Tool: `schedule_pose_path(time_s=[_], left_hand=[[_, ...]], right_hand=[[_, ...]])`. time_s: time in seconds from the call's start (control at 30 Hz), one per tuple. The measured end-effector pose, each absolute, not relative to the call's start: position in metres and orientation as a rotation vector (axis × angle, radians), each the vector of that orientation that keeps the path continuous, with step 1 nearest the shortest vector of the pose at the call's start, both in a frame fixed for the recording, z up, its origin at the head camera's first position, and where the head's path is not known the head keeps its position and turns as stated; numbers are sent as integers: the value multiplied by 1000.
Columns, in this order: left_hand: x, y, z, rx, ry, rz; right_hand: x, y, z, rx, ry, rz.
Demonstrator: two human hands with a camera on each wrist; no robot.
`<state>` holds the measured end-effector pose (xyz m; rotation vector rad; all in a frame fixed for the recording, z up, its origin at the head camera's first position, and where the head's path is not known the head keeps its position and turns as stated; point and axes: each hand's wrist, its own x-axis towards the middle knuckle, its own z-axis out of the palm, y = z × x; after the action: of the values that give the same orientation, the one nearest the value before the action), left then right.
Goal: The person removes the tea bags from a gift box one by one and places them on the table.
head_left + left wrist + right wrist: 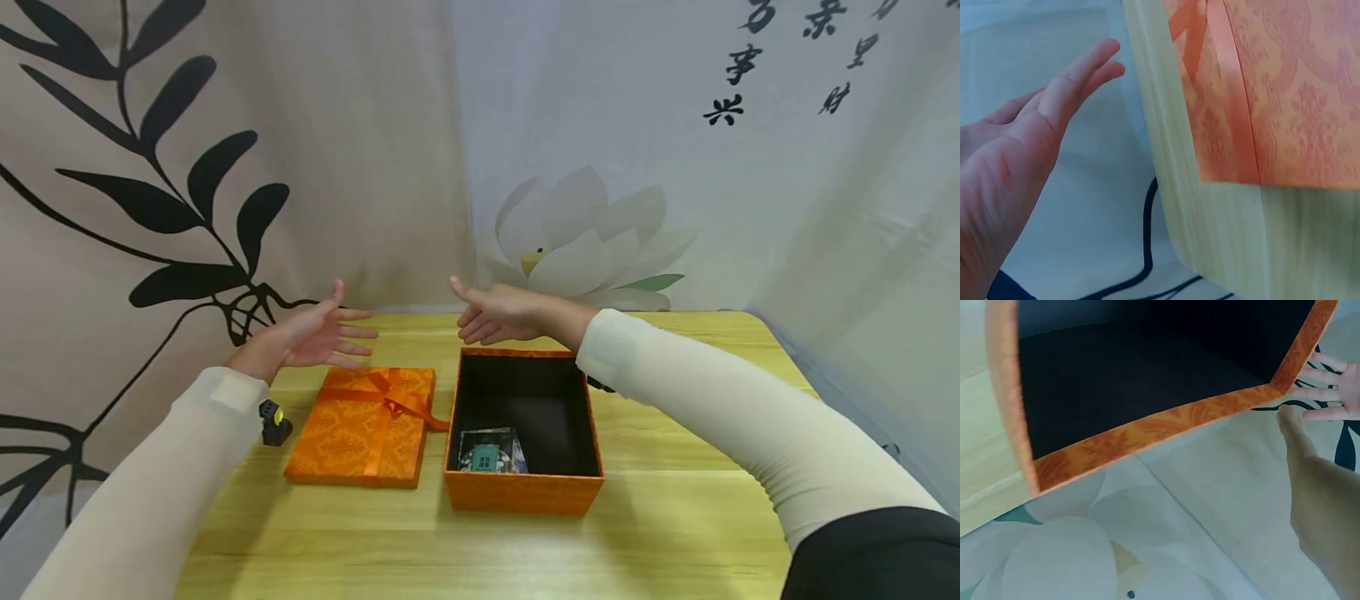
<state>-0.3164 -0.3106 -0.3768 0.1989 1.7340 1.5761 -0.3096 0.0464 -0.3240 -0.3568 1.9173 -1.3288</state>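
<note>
My left hand (318, 335) is held up over the far left of the table, its fingers spread and straight, holding nothing. Below and beside it lies an orange patterned box lid (352, 446) tied with an orange ribbon (405, 402). Above the far rim of an open orange box (525, 493) hovers my right hand (498, 315), thumb raised, fingers extended and free of any object. The box has a black inside, and a few flat picture cards or packets (487, 450) lie at its near left. In the right wrist view the box's black interior (1129, 381) shows large.
The wooden table (675, 517) ends at a back edge close to a curtain (397, 167) printed with leaves, a lotus and characters. A small black object with a yellow spot (275, 423) is by my left wrist. Dark cables (1147, 237) hang past the table edge.
</note>
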Motion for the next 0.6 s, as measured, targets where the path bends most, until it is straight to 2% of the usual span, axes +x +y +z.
schedule_pose_path(time_s=[0.6], left_hand=[[-318,-275,-384,402,1691,1507]], right_hand=[[-305,93,-321,-286,1923,-1369]])
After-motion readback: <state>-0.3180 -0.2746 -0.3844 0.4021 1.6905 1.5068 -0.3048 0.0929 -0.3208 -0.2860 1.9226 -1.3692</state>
